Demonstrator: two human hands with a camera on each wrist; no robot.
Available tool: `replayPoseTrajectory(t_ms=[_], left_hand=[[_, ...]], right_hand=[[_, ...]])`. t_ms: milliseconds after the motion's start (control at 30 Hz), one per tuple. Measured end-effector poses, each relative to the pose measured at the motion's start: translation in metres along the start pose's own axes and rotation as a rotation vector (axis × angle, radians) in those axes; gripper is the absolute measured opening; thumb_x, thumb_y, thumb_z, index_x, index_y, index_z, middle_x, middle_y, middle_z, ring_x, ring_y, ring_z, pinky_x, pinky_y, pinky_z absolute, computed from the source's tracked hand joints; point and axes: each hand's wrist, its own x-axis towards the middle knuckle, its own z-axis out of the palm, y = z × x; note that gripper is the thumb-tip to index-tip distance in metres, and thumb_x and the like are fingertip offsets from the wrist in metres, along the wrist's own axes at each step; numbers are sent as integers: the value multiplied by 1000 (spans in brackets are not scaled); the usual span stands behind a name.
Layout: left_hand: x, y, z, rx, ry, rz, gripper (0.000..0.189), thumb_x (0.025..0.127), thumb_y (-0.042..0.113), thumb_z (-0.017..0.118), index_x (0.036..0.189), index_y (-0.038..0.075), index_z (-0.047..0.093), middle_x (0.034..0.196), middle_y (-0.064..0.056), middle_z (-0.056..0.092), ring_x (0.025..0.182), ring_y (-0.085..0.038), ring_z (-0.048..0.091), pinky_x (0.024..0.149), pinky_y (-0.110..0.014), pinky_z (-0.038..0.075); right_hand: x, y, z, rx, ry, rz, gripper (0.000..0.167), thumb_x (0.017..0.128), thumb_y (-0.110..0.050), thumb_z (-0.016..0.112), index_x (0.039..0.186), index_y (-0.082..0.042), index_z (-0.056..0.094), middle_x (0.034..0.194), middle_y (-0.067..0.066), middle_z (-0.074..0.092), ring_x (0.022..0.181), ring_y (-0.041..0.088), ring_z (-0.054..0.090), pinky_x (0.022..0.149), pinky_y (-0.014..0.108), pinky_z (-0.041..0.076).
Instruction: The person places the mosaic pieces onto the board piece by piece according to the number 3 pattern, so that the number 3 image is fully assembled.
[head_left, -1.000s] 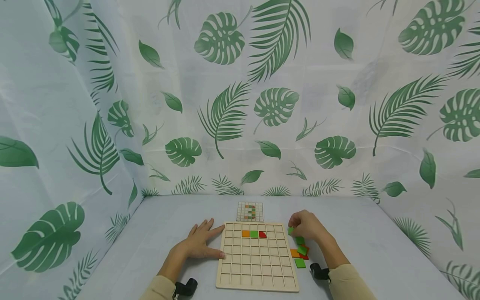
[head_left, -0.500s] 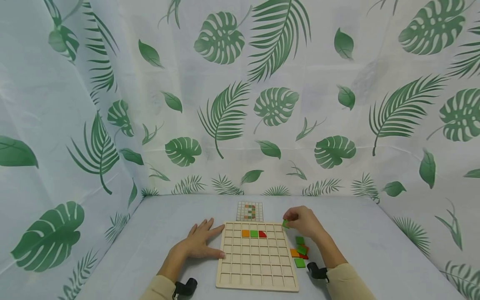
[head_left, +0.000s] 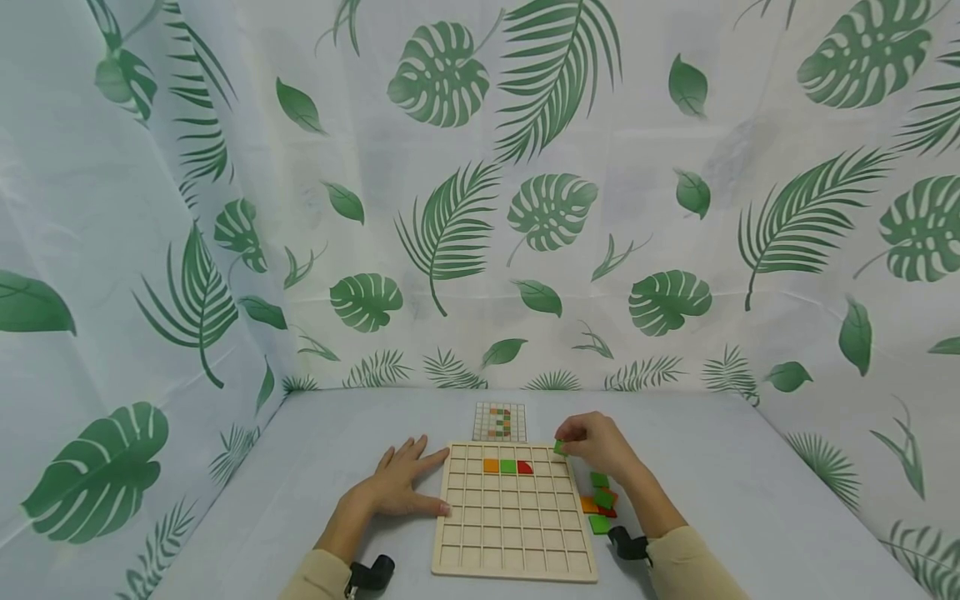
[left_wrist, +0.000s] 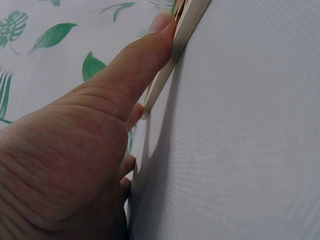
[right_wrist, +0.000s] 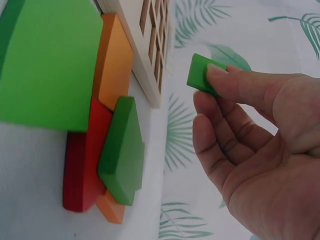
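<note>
A light wooden grid board [head_left: 517,537] lies on the table. In one of its upper rows sit an orange tile [head_left: 491,466], a green tile [head_left: 508,467] and a red tile with a rounded corner [head_left: 525,467]. My right hand [head_left: 597,442] pinches another green square tile [right_wrist: 201,72] between thumb and fingers, over the board's top right corner. My left hand [head_left: 401,482] is spread at the board's left edge, its thumb [left_wrist: 150,47] and a fingertip touching the rim.
Right of the board lies a loose pile of tiles: green [head_left: 599,524], orange [head_left: 589,505] and red [right_wrist: 82,165], some overlapping. Behind the board, a small pattern card [head_left: 500,422] lies flat on the table. A leaf-print cloth [head_left: 465,333] hangs around the table's back and sides.
My right hand has moved left and slightly away from me with the green tile, from beside the board to over its top right corner. My left hand has stayed still.
</note>
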Motion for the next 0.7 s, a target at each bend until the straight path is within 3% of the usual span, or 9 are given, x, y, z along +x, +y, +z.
replayPoseTrajectory(t_ms=[500, 700], left_hand=[[0, 0, -1, -18, -2, 8, 102, 78, 71, 78, 162, 28, 39, 173, -22, 18, 160, -46, 11, 127, -69, 6], [-1, -1, -2, -17, 1, 15, 103, 77, 74, 77, 162, 28, 40, 173, -22, 18, 160, -47, 11, 127, -70, 5]], right_hand=[[0, -9, 12, 6, -82, -64, 8, 91, -2, 76, 95, -8, 79, 86, -3, 72, 78, 15, 61, 75, 32, 54], [1, -14, 19, 7, -98, -23, 10, 91, -2, 77, 95, -10, 79, 86, -4, 72, 79, 16, 60, 78, 31, 54]])
